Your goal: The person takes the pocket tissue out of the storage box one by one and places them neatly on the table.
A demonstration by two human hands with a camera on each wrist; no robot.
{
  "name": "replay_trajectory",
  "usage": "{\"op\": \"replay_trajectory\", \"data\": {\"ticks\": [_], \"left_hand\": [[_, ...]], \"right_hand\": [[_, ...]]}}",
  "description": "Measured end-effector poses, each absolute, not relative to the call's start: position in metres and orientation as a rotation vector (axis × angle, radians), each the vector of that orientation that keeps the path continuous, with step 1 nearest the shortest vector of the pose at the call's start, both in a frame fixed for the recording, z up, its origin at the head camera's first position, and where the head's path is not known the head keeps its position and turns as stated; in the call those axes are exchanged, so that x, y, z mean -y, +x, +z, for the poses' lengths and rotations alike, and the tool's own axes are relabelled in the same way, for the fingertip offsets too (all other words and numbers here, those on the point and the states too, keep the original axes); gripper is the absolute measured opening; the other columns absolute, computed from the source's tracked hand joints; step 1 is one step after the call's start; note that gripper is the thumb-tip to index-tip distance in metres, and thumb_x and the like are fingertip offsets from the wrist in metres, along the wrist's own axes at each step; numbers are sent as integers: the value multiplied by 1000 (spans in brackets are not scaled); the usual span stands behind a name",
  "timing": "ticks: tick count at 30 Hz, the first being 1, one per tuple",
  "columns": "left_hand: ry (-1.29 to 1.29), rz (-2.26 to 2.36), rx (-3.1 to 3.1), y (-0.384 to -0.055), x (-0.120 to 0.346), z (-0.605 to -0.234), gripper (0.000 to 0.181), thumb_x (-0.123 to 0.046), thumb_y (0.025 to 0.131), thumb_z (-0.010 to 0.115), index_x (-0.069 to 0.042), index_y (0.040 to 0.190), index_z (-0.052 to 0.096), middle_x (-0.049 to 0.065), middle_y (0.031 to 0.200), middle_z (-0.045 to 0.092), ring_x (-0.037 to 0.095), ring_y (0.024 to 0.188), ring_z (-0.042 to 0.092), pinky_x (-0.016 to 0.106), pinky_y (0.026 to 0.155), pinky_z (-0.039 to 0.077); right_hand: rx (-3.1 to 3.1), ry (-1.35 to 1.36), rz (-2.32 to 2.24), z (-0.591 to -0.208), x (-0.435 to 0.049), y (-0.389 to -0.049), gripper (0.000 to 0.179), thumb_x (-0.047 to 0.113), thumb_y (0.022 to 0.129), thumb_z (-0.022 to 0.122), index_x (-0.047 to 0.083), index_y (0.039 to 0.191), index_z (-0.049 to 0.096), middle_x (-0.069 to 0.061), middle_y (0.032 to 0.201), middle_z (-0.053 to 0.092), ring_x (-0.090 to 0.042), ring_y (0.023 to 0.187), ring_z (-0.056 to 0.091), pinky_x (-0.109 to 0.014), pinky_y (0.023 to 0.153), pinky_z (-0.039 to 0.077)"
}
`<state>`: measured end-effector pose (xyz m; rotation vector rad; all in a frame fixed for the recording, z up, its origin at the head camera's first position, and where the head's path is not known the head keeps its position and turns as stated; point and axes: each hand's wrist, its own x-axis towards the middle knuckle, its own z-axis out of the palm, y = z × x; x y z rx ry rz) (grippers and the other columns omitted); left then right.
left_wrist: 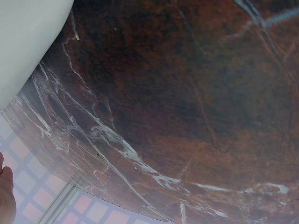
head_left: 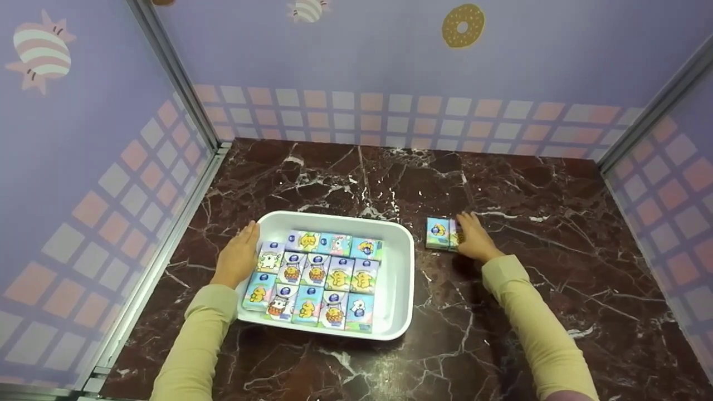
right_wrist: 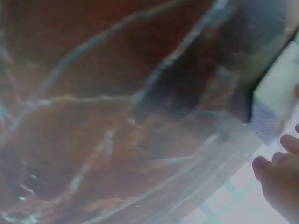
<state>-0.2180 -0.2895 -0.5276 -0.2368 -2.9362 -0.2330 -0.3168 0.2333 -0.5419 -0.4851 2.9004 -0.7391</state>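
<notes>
A white tray stands left of the middle, holding rows of small cartoon-printed tissue packs. My left hand rests along its left rim with the fingers straight; in the left wrist view only a bit of that hand shows at the edge. To the right of the tray, my right hand holds a purple tissue pack by its far end, partly covering it. Right against that one lies a blue-green tissue pack. Curled fingers appear beside a pack in the right wrist view.
Both lie on a dark red marbled tabletop. Lilac walls with checkered bands enclose the back and sides, joined by metal corner strips. A bare strip of tray floor shows to the right of the packs.
</notes>
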Motion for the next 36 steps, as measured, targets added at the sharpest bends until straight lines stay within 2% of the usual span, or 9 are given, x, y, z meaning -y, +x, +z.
{"op": "replay_trajectory", "data": {"ticks": [3,10,18,21,36], "left_hand": [[-236,-225,2922,-218,289,-528,51,-5,83,46,7,131,35,21,136,37,37,121,40,48,101,35],[-243,-234,2927,-217,289,-528,51,-5,83,46,7,131,35,22,136,37,37,121,40,47,101,35],[-222,-241,2939,-216,289,-527,51,-5,83,46,6,132,35,20,137,36,38,121,40,49,100,35],[-230,-235,2925,-216,289,-527,52,-4,82,46,6,132,35,20,137,37,37,121,41,49,99,36],[-265,-227,2880,-216,290,-529,52,-3,80,46,7,130,37,21,134,40,37,120,43,48,99,37]], "right_hand": [[-2935,-511,-804,-534,-228,-316,76,-3,60,50,-8,133,30,-27,142,21,-44,132,11,-56,107,16],[-2947,-619,-931,-519,-202,-310,73,3,64,56,-5,133,33,-22,143,22,-39,134,11,-58,106,16],[-2944,-833,-1005,-508,-171,-297,73,3,60,56,-4,131,37,-22,141,28,-38,134,16,-56,107,17],[-2932,-911,-1025,-505,-162,-291,73,5,60,56,-3,130,38,-22,140,29,-38,133,17,-59,105,19],[-2843,-1153,-862,-497,-127,-259,72,20,67,63,-2,131,38,-20,140,31,-39,132,20,-55,107,20]]}}
